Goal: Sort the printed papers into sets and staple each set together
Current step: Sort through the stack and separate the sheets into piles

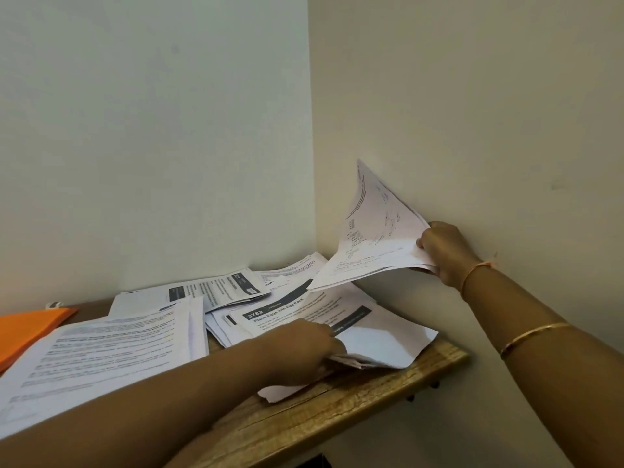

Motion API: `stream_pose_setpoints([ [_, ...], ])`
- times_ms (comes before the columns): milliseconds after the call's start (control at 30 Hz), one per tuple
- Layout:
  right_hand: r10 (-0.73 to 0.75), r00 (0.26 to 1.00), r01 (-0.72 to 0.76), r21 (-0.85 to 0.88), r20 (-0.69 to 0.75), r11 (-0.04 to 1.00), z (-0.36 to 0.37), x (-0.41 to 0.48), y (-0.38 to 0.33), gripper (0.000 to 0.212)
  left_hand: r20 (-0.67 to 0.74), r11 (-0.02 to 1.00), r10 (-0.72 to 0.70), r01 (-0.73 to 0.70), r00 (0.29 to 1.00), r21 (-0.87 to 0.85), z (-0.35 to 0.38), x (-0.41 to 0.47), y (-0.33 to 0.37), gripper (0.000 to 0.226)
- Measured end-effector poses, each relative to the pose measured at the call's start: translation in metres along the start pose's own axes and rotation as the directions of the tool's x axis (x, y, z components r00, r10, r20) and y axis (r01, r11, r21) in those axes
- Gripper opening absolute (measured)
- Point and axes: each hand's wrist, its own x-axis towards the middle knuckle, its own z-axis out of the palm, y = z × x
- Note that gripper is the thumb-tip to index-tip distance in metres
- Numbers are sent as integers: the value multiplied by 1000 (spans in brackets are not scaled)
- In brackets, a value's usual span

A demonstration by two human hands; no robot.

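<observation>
Nearest, at 6 o'clock in the view, the wooden table (337,420) shows a bare strip of its front edge. At 8 o'clock lies a thick stack (101,359) of printed pages, squared and flat, probably parked there as one group, though I cannot read enough to say it is a finished set.

Just right of that stack, the left hand (304,349) reaches in from 7 o'clock. Its fingers are curled down over the crumpled near edge of some loose sheets (378,346), pinching them against the table. The top one is headed "3782 Place Eggs Into Egg Rack". The hold looks meant to pin these pages while the other hand works above them.

At 3 o'clock, the right hand (442,255) is closed on one corner of a sheaf (371,238), thumb on top and fingers beneath. The sheaf is lifted clear of the sheets and fans upward toward the wall (472,130), likely raised to show what lies under it or to carry it off as a set. A bangle (537,336) sits on that forearm.

Farther back, at 10 o'clock from the left hand, a pile (216,288) of overlapping pages lies skewed, unsorted by the look of it. An orange folder (27,329) rests at 9 o'clock. No stapler is in view, so I judge sorting is the step in hand.
</observation>
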Motion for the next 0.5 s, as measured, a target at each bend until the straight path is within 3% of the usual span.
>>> stream_pose_setpoints([
  [133, -167, 983, 158, -109, -80, 981, -5, -4, -9, 33, -253, 989, -84, 49, 964, -141, 13, -10, -13, 35],
  [300, -271, 952, 240, -201, -142, 950, -12, -2, -19, 22, -532, 967, -250, 178, 809, -184, 17, -30, -26, 24],
  [500, -323, 913, 284, -179, -249, 942, -7, -3, -25, 26, -571, 848, -522, 312, 633, -429, 17, -41, -29, 21],
])
